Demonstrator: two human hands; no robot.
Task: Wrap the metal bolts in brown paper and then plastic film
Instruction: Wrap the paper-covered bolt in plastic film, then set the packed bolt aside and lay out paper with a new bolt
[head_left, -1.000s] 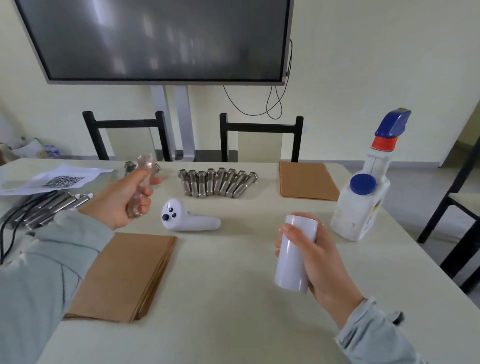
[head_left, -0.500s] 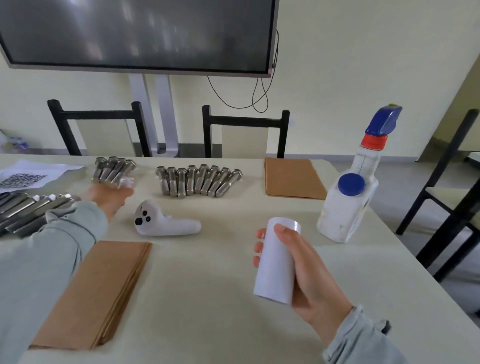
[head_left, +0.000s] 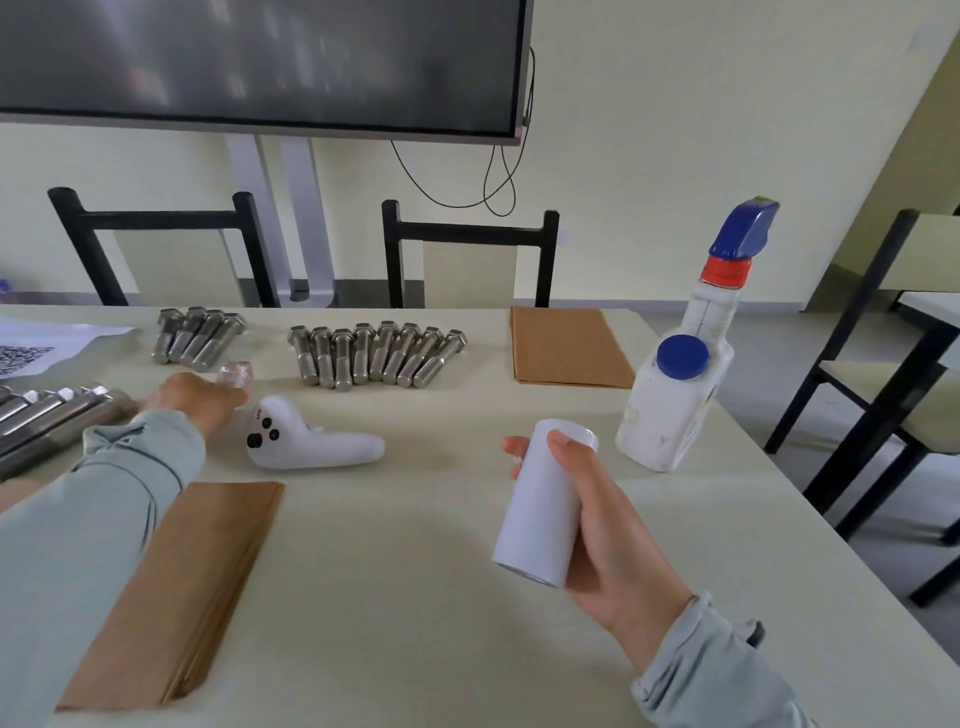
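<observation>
A row of wrapped bolts (head_left: 57, 415) lies just left of the left hand (head_left: 189, 397). Its fingers are out of sight, but a film-wrapped bolt (head_left: 235, 374) shows at its far tip; whether they grip it I cannot tell. Beyond those fingers lie four bare bolts (head_left: 195, 338); to their right, a white controller (head_left: 306, 441) and eight more bolts (head_left: 376, 353). The right hand (head_left: 597, 519) curls thumb and fingers round a white film roll (head_left: 540, 504), raised off the table (head_left: 389, 597).
</observation>
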